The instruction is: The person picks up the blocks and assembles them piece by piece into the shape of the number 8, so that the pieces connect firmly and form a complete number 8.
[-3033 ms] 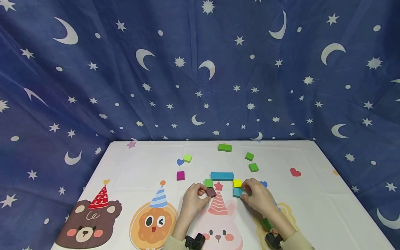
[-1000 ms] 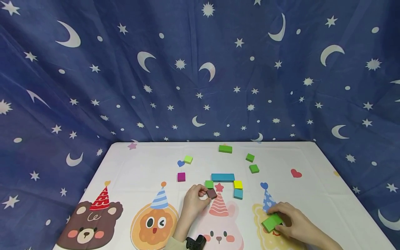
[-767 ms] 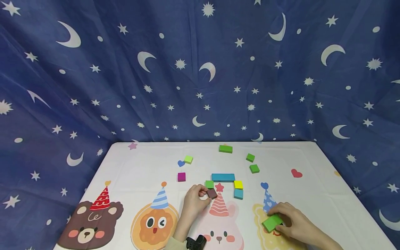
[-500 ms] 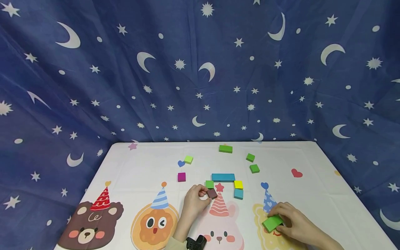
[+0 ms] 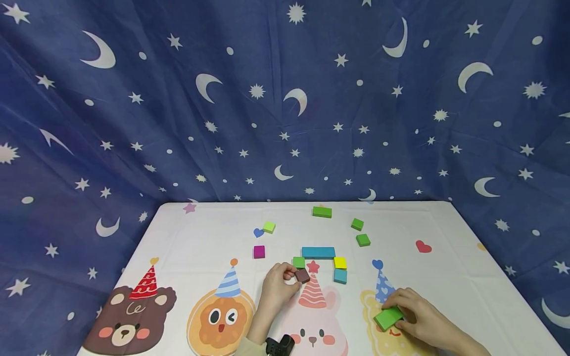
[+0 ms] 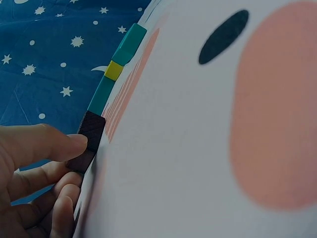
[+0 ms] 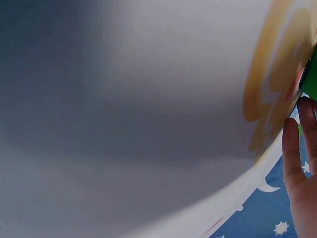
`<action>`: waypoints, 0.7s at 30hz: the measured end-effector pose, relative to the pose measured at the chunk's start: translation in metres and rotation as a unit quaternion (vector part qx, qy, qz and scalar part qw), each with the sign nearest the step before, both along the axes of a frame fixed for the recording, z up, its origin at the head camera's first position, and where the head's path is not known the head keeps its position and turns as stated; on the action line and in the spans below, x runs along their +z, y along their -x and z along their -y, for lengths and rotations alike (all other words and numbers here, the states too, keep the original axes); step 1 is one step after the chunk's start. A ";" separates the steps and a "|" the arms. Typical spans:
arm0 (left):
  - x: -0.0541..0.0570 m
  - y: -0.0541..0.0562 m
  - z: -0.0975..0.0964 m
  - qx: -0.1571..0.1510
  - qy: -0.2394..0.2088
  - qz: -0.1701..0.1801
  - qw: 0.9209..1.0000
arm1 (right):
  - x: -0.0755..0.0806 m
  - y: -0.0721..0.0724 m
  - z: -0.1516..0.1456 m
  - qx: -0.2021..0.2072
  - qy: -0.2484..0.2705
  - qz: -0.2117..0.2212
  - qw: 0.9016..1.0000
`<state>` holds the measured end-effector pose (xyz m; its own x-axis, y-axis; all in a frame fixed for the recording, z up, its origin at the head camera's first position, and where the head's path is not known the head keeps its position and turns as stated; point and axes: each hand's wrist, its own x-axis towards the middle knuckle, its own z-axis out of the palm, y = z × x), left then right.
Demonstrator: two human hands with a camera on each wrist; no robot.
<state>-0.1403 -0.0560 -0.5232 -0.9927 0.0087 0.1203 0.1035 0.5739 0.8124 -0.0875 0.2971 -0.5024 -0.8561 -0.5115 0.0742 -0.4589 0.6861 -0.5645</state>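
Observation:
My left hand (image 5: 277, 288) pinches a dark brown block (image 5: 302, 276) between thumb and fingers; the left wrist view shows that brown block (image 6: 92, 130) close up. Directly behind it sits a green square block (image 5: 299, 262). A long blue block (image 5: 318, 253) lies across the back, with a yellow block (image 5: 340, 262) and a teal block (image 5: 340, 276) lined up below its right end. At the near right, my right hand (image 5: 418, 316) grips a green rectangular block (image 5: 388, 318) over the yellow printed figure. Only an edge of that green block (image 7: 310, 82) enters the right wrist view.
Farther back lie a long green block (image 5: 322, 212) and two small green blocks, one being this nearer block (image 5: 363, 240). A lime block (image 5: 269, 227) and a magenta block (image 5: 259, 252) lie left of the arrangement. The white printed tablecloth (image 5: 454, 296) meets a blue starry curtain (image 5: 285, 99).
Since three seconds ago, my right hand has left the teal block, moved toward the near right and gripped the green rectangular block. It stays there over the last second; my left hand keeps its place.

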 end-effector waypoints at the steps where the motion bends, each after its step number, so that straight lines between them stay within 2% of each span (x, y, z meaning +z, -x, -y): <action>1: 0.000 0.000 0.000 0.000 -0.001 0.002 1.000 | 0.000 0.000 0.000 0.001 0.001 0.000 1.000; 13: 0.000 0.000 0.001 -0.001 0.000 0.009 1.000 | 0.001 0.001 0.000 -0.006 -0.005 0.014 1.000; 17: -0.001 0.000 0.000 -0.001 0.005 0.000 1.000 | 0.001 0.001 0.001 -0.004 0.008 0.006 1.000; 21: 0.000 0.000 0.000 0.000 0.004 0.006 1.000 | 0.002 0.001 0.004 -0.003 0.017 0.012 1.000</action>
